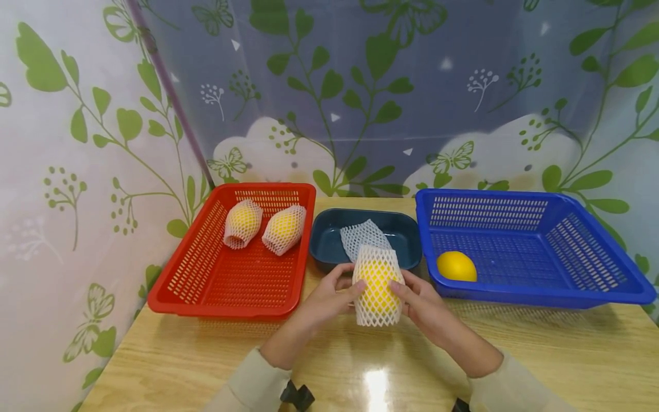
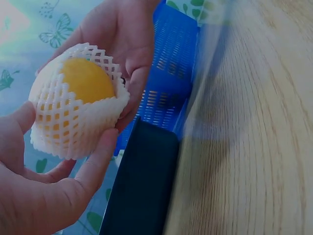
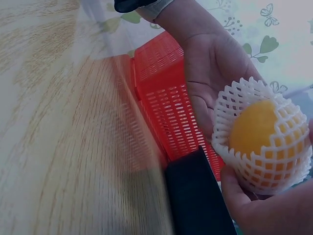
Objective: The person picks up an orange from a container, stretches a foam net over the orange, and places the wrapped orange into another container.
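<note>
Both hands hold a round yellow fruit (image 1: 378, 286) inside a white foam net sleeve (image 1: 377, 316), above the table's middle. My left hand (image 1: 331, 296) grips its left side, thumb on the net. On the opposite side my right hand (image 1: 425, 306) grips it the same way. In the left wrist view the fruit (image 2: 88, 81) shows bare through the sleeve's open end. Behind the hands, a dark teal tray (image 1: 403, 224) holds loose foam netting (image 1: 362, 237). Another bare yellow fruit (image 1: 456, 266) lies in the blue basket's near left corner.
To the left stands a red basket (image 1: 237, 309) with two netted yellow fruits, one farther left (image 1: 244, 220) and one nearer the tray (image 1: 285, 226). The blue basket (image 1: 535, 294) stands on the right. A patterned curtain (image 1: 329, 114) hangs behind the wooden table (image 1: 329, 372).
</note>
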